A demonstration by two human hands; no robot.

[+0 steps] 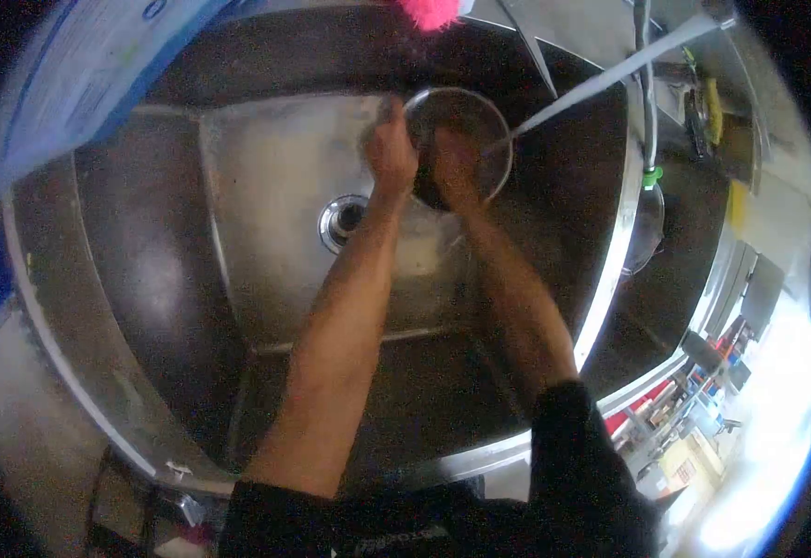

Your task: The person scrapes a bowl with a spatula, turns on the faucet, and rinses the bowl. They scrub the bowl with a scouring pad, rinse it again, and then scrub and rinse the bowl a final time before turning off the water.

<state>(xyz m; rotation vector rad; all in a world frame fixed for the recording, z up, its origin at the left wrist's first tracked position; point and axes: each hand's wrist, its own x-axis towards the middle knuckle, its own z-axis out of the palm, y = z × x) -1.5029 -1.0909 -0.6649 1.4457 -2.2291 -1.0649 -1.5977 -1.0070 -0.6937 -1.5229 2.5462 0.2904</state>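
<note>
Both my hands are down in a deep metal sink [271,167], at a round metal bowl [503,130] near the back wall. My left hand [392,153] is closed on the left rim of the bowl, thumb pointing up. Inside the bowl is my right hand [455,163]; its fingers are dark and blurred, so whether they hold anything does not show. Just left of my forearms lies the round drain [343,221] in the sink floor.
A long pale pipe [601,88] slants down toward the bowl. Beside it hangs a grey hose [648,84] with a green tip [652,177]. A second basin [675,270] lies right of the divider. Something pink and fluffy [432,11] is at the top edge.
</note>
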